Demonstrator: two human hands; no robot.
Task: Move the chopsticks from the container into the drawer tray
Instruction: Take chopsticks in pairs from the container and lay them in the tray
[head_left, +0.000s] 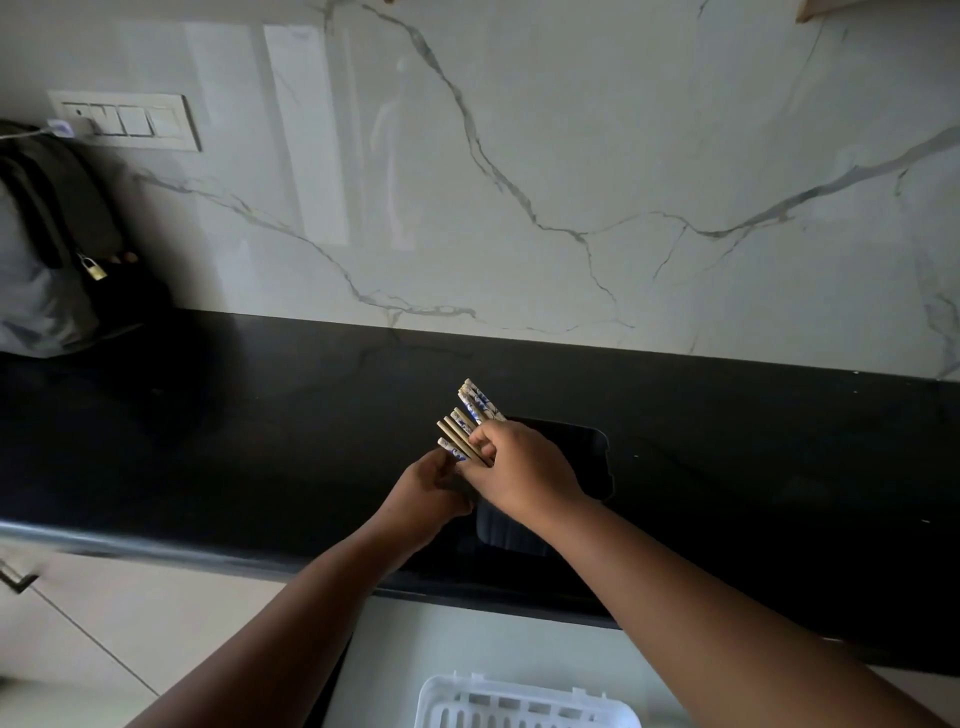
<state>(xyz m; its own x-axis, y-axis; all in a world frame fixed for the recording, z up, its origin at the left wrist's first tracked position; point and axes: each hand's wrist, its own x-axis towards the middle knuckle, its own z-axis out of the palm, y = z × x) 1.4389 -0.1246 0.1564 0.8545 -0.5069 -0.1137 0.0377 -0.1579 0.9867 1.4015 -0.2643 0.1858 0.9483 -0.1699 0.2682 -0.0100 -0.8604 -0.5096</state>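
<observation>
Head view: both hands, left hand (428, 486) and right hand (519, 470), grip chopsticks (467, 421) over container (592, 457).

Hidden and cut-off parts around the chopsticks and counter

The lower lengths of the chopsticks (470, 418) are being covered by the right hand (522, 473) and left hand (428, 491), so their count cannot be told. The near left part of the black container (587, 457) is being hidden behind the right hand and forearm. The white drawer tray (524, 701) is being cut off by the near edge, and the grey bag (36, 260) by the left edge.
</observation>
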